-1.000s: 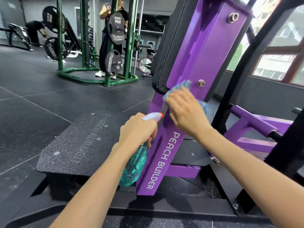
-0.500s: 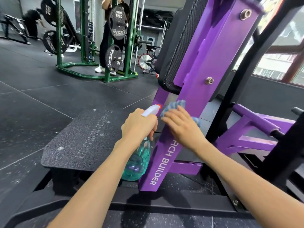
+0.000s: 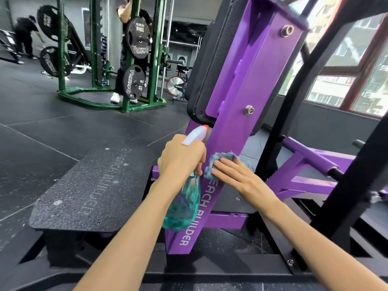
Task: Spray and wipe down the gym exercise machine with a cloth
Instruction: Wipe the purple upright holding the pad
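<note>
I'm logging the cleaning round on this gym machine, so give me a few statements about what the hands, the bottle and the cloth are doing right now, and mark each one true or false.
1. The left hand grips a translucent teal plastic spray bottle with a white trigger head. True.
2. The right hand is balled into a fist. False: its fingers lie straight on a fluffy blue cloth.
3. The cloth is pressed against the slanted purple metal beam lettered PEACH BUILDER. True.
4. The spray bottle's nozzle tip is green. False: it is orange-red.
5. Black weight plates hang on a green steel rack in the background. True.
</note>
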{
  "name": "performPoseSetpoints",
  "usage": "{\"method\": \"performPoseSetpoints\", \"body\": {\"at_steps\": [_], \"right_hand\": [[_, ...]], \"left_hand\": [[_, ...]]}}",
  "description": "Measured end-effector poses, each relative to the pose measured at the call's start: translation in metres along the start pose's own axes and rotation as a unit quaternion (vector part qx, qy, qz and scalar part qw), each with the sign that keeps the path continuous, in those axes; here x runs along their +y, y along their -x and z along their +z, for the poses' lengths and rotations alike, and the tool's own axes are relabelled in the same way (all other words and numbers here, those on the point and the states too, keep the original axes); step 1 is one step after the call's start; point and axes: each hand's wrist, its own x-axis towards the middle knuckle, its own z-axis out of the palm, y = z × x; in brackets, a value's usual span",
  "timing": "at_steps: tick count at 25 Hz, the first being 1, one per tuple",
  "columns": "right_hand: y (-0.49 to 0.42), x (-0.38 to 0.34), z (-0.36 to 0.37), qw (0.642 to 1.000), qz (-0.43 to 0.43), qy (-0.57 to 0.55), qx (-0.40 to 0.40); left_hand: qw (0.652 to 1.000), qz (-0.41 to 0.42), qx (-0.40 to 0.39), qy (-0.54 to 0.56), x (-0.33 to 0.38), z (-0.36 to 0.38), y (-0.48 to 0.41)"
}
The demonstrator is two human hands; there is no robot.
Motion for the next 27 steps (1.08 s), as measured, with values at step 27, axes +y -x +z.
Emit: {"method": "performPoseSetpoints", "body": {"at_steps": [27], "right_hand": [[-0.127,0.111,-0.104,0.891,0.134,-0.255,0.350]], "left_hand": [[0.985,-0.112,0.132,0.015,0.164,0.006,-0.049]]}}
